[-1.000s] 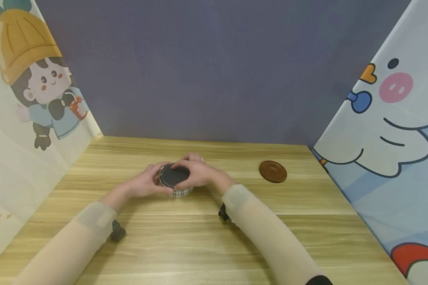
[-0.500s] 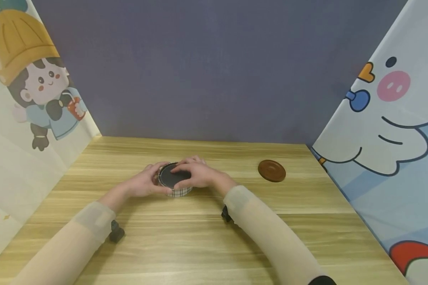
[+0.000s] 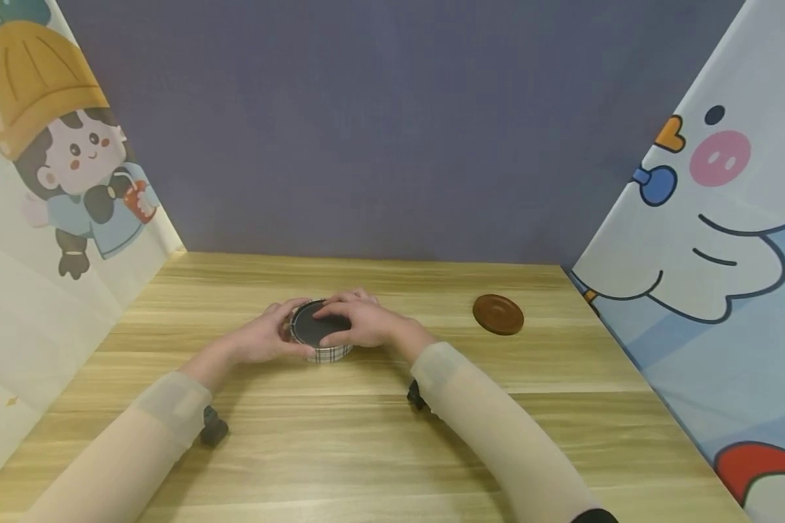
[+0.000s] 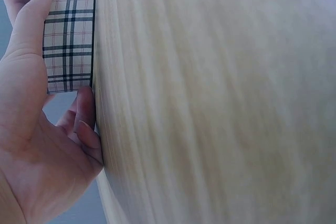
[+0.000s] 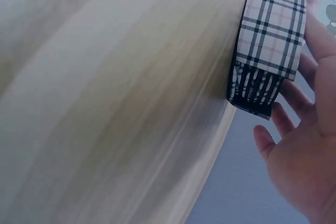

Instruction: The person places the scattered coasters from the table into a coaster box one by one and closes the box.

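A round box (image 3: 310, 327) with a dark flat top and a beige, black-checked side stands on the table between both hands. On its left, my left hand (image 3: 262, 341) grips it, thumb along the front of the plaid wall and fingers behind. From the right, my right hand (image 3: 369, 323) holds it, with thumb and fingers curved over the top's edge. In the left wrist view, the plaid side (image 4: 71, 35) meets the tabletop. The right wrist view shows a dark-and-light striped section (image 5: 255, 85) beside the plaid band.
A round brown wooden disc (image 3: 498, 314), like a coaster, lies to the right on the wood-grain table (image 3: 340, 450). A dark grey panel (image 3: 379, 131) rises behind the table. Printed cartoon panels (image 3: 706, 240) flank both sides.
The right hand's fingers have shifted slightly rightward on the top since a second ago. Over the last half second the hands and box stay almost still.
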The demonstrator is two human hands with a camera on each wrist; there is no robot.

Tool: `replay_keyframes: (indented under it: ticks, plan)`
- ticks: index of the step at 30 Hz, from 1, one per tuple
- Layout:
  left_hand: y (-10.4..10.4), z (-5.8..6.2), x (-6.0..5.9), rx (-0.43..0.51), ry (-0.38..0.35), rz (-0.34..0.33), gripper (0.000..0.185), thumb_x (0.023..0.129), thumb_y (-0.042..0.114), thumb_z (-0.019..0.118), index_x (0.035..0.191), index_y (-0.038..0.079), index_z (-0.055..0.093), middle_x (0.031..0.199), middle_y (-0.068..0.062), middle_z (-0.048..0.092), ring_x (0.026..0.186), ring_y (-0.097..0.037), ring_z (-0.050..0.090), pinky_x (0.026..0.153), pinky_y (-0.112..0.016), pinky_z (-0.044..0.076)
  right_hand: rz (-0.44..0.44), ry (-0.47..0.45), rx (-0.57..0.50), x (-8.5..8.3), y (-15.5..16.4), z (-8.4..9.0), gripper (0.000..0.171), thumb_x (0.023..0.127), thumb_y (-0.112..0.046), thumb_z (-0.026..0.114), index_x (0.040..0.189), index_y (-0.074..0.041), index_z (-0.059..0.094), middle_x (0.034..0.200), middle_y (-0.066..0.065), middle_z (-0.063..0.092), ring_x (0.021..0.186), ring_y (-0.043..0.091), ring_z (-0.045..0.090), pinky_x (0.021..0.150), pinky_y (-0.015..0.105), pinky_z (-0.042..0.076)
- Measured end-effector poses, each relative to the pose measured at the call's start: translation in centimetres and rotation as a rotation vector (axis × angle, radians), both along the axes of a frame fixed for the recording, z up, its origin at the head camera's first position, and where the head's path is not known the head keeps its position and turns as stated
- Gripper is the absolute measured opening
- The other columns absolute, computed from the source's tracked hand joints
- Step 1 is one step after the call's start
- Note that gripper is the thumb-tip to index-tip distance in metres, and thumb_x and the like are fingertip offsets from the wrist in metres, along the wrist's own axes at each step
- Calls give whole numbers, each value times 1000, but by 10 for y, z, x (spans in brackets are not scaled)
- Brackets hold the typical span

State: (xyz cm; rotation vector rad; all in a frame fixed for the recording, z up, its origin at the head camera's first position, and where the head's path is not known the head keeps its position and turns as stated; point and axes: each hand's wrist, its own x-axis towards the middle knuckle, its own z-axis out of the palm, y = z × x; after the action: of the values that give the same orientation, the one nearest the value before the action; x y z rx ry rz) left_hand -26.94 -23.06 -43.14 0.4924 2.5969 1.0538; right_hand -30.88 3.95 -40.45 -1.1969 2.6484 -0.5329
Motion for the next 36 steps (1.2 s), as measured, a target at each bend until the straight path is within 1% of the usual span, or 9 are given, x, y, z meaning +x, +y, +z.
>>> replay_keyframes:
  ticks: [2, 6, 10, 15, 19, 22, 25, 31, 36]
  plan:
    - [1, 1, 1, 8, -5, 1, 113, 90, 59, 87, 175, 24, 21, 158, -27, 33, 137, -45, 56, 117, -66, 46, 7, 5, 2, 1, 2, 1, 62, 103, -57, 72, 158, -32, 59, 170, 0, 46, 157, 30, 36, 131, 57, 30]
    - [2, 2, 2, 15, -8, 5, 114, 89, 57, 89, 175, 23, 22, 156, -27, 36, 136, -45, 56, 118, -66, 45, -1, 4, -7, 4, 10, 4, 65, 104, -56, 71, 161, -27, 55, 168, 4, 48, 158, 32, 39, 133, 56, 30]
    - [3, 3, 2, 24, -4, 1, 114, 90, 55, 89, 175, 22, 22, 155, -28, 36, 136, -48, 56, 117, -68, 46, -18, -19, -19, 9, 23, 8, 69, 103, -56, 73, 163, -27, 52, 167, 4, 48, 157, 31, 41, 132, 55, 35]
    - [3, 3, 3, 40, -5, 3, 113, 90, 52, 90, 175, 23, 22, 156, -29, 35, 137, -50, 58, 117, -70, 46, 1, -32, -42, 17, 43, 13, 65, 104, -52, 73, 161, -25, 55, 164, 4, 51, 156, 30, 44, 131, 55, 38]
    - [3, 2, 3, 54, 1, 9, 113, 89, 49, 92, 175, 22, 23, 156, -30, 35, 138, -52, 57, 118, -71, 46, 7, -36, -42, 24, 61, 12, 62, 106, -49, 72, 159, -24, 56, 161, 3, 53, 155, 28, 45, 131, 52, 39]
    - [4, 2, 3, 56, 19, 4, 114, 88, 46, 93, 174, 19, 24, 154, -31, 37, 137, -53, 58, 119, -71, 45, 1, -44, -35, 29, 76, 10, 62, 106, -48, 72, 159, -22, 56, 160, 2, 53, 155, 28, 46, 130, 52, 39]
    - [3, 1, 3, 53, 31, 8, 113, 88, 45, 94, 174, 18, 25, 154, -31, 38, 137, -52, 57, 120, -71, 44, -6, -45, -42, 33, 91, 8, 62, 106, -46, 73, 159, -19, 56, 160, 4, 54, 155, 29, 47, 131, 53, 39]
    - [3, -1, 2, 48, 35, 9, 112, 88, 46, 93, 174, 19, 26, 154, -31, 38, 138, -52, 56, 120, -71, 44, -37, -39, -53, 40, 125, 5, 61, 105, -43, 74, 158, -17, 58, 160, 5, 57, 154, 32, 47, 131, 57, 37]
    - [3, -1, 2, 47, 34, 8, 112, 88, 47, 93, 174, 19, 25, 154, -30, 38, 138, -51, 56, 120, -71, 44, -86, -47, -47, 42, 158, 1, 61, 107, -47, 72, 158, -18, 57, 160, 3, 56, 155, 35, 46, 128, 63, 38]
